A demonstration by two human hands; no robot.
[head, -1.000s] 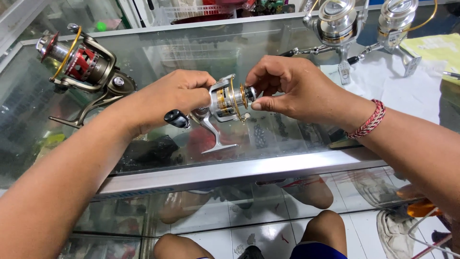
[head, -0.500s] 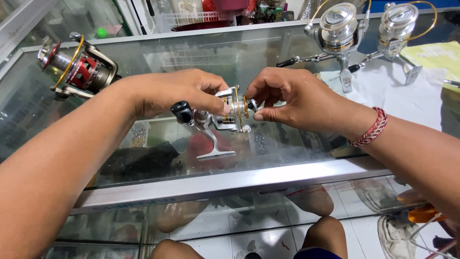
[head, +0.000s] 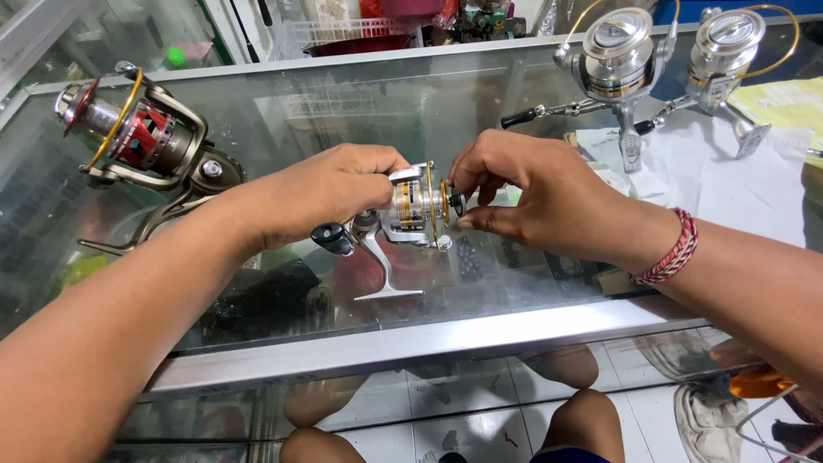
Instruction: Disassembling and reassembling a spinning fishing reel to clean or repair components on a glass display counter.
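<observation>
over glass counter, two hands, four reels

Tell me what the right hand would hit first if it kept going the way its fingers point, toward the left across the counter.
The right hand already pinches the front knob of the silver and gold spinning reel, so it meets that reel's spool at once. Just behind is the left hand gripping the reel body.

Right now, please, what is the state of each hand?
Left hand: closed around the body of the silver and gold fishing reel.
Right hand: fingertips pinched on the knob at the reel's front end.
</observation>
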